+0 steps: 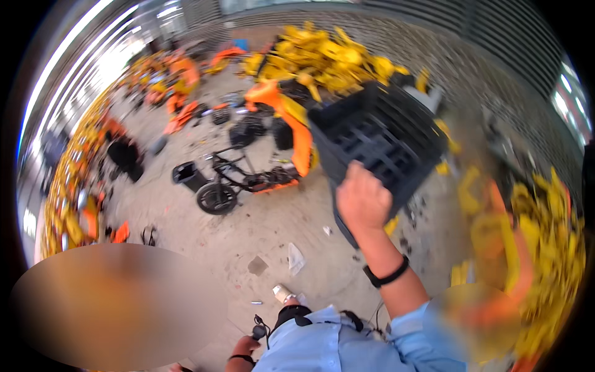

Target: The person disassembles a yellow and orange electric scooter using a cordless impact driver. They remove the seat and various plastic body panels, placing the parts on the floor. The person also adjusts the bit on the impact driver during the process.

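My right hand (364, 198) is closed on the near rim of a black plastic crate (378, 136), which has a slotted bottom and is tilted in front of me. A black band circles that wrist. Low in the picture, my left hand (248, 345) hangs by my side. Beside it is a small dark object (258, 332) with a thin cable; the fingers are too small and hidden to show a grip. Past the crate's left side, a black bicycle-like frame (248, 177) with one wheel lies on the floor, and an orange curved panel (300, 136) reaches up from it.
Yellow parts (328, 59) are heaped by the far wall, and another yellow pile (545, 242) stands at right. A black bin (189, 176) stands by the wheel. Another person (124, 152) is at left near orange parts. A white scrap (295, 258) lies on the floor.
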Tool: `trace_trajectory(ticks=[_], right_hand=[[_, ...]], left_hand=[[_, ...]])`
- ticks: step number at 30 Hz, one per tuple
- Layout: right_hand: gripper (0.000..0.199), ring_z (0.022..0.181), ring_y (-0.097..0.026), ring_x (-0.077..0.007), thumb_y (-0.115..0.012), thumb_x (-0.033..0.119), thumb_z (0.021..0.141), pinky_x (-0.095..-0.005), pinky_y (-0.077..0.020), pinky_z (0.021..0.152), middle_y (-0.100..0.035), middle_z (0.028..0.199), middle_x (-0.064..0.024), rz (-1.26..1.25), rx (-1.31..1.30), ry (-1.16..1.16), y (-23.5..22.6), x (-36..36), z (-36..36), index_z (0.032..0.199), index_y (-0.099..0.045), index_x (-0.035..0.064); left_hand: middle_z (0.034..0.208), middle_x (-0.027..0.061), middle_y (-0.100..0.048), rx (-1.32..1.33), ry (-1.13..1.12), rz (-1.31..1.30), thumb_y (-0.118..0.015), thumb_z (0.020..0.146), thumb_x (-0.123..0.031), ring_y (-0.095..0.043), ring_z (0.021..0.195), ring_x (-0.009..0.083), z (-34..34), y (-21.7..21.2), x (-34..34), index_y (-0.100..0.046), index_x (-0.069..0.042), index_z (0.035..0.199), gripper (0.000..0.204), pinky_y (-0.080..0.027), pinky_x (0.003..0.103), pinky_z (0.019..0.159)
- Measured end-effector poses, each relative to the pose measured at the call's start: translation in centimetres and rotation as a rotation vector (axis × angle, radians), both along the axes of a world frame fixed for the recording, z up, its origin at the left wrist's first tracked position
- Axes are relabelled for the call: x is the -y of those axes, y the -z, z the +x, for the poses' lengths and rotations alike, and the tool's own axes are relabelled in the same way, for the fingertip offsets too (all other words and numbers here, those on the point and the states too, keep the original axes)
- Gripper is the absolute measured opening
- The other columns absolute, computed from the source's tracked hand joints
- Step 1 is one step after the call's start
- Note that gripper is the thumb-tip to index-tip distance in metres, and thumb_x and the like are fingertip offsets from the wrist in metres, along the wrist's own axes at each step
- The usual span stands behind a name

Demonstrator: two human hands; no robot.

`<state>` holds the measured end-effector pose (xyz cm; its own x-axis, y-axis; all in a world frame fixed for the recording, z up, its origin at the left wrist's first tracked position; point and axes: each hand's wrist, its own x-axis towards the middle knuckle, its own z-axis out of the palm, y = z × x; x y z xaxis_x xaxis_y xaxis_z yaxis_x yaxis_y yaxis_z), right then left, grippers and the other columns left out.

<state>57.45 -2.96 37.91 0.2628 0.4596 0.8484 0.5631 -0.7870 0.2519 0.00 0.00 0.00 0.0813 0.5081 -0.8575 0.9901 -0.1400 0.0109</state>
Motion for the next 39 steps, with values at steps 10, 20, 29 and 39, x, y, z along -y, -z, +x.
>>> trace_trajectory(ticks=[10,20,29,39], right_hand=[[0.037,0.081,-0.051,-0.0142,-0.06,0.025,0.082,-0.0326,-0.0347,0.073,-0.058,0.093,0.0016,0.174,0.04,0.01,2.1,7.2,8.6,0.113,-0.066,0.0068],[0.02,0.091,-0.054,-0.0256,-0.068,0.021,0.074,-0.0409,-0.0385,0.078,-0.057,0.089,-0.0056,0.274,-0.143,0.135,-1.5,12.0,23.7,0.089,-0.059,0.0109],[0.023,0.096,-0.054,-0.0257,-0.067,0.019,0.08,-0.0409,-0.0383,0.087,-0.057,0.093,-0.0054,0.255,-0.17,0.231,-1.7,14.3,27.3,0.1,-0.061,0.0105],[0.039,0.084,-0.052,-0.0219,-0.066,0.025,0.073,-0.0372,-0.0384,0.078,-0.054,0.091,-0.003,0.238,-0.044,0.138,1.1,9.0,17.3,0.108,-0.06,0.0112]], left_hand=[[0.095,0.0225,-0.073,0.252,0.366,-0.08,-0.078,0.069,-0.034,-0.071,0.089,0.0349,13.1,2.3,-4.2,-0.072,0.0,0.097,0.044,-0.054,0.044,0.075],[0.094,0.022,-0.073,0.302,0.618,-0.14,-0.078,0.069,-0.034,-0.071,0.087,0.0343,29.1,2.2,-11.4,-0.072,0.0,0.097,0.044,-0.054,0.044,0.074],[0.093,0.0215,-0.073,0.312,0.773,-0.172,-0.078,0.07,-0.035,-0.071,0.086,0.0338,35.2,1.6,-16.4,-0.072,0.0,0.096,0.044,-0.054,0.044,0.073],[0.093,0.0209,-0.073,0.218,0.85,-0.2,-0.079,0.07,-0.035,-0.07,0.084,0.0332,32.9,2.5,-24.0,-0.072,0.0,0.095,0.044,-0.054,0.045,0.072]])
